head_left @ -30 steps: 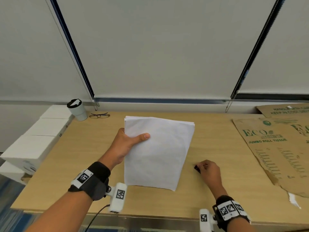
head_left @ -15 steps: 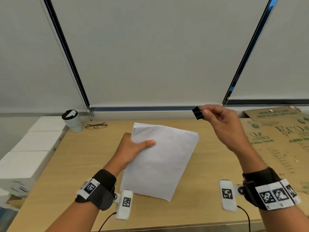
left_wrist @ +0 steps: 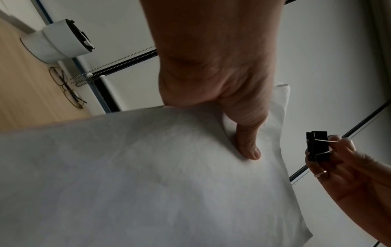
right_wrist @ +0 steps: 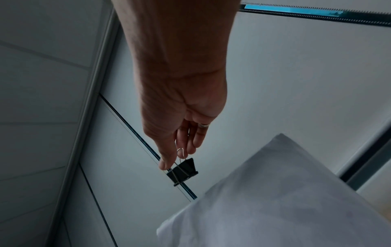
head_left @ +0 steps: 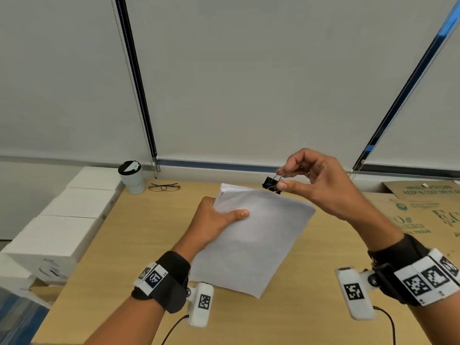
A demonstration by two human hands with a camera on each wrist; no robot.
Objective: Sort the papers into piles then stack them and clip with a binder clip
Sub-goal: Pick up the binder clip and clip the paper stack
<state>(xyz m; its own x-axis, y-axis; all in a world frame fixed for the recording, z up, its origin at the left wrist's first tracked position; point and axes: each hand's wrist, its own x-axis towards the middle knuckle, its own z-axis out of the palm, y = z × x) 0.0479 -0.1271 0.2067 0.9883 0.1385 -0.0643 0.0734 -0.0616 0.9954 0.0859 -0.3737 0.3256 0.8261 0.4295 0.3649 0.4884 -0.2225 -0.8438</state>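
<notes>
A stack of white papers (head_left: 251, 235) is lifted off the wooden desk (head_left: 139, 235) and tilted, its top edge away from me. My left hand (head_left: 219, 220) grips its left edge, thumb across the top sheet, fingers hidden beneath. The left wrist view shows the thumb pressed on the papers (left_wrist: 148, 175). My right hand (head_left: 311, 180) pinches the wire handles of a black binder clip (head_left: 271, 184) just above the stack's top edge, right of its middle. The clip (right_wrist: 183, 171) hangs from thumb and fingers in the right wrist view, apart from the papers (right_wrist: 285, 200).
A white tumbler with a black lid (head_left: 131, 176) and a pair of glasses (head_left: 164, 187) sit at the desk's back left. White boxes (head_left: 57, 227) line the left side. Flattened brown cardboard (head_left: 423, 212) covers the right. Window blinds (head_left: 249, 83) rise behind.
My right hand picked the binder clip up from the desk and raised it to the top edge of the stack. My left hand kept holding the papers, tilting them slightly.
</notes>
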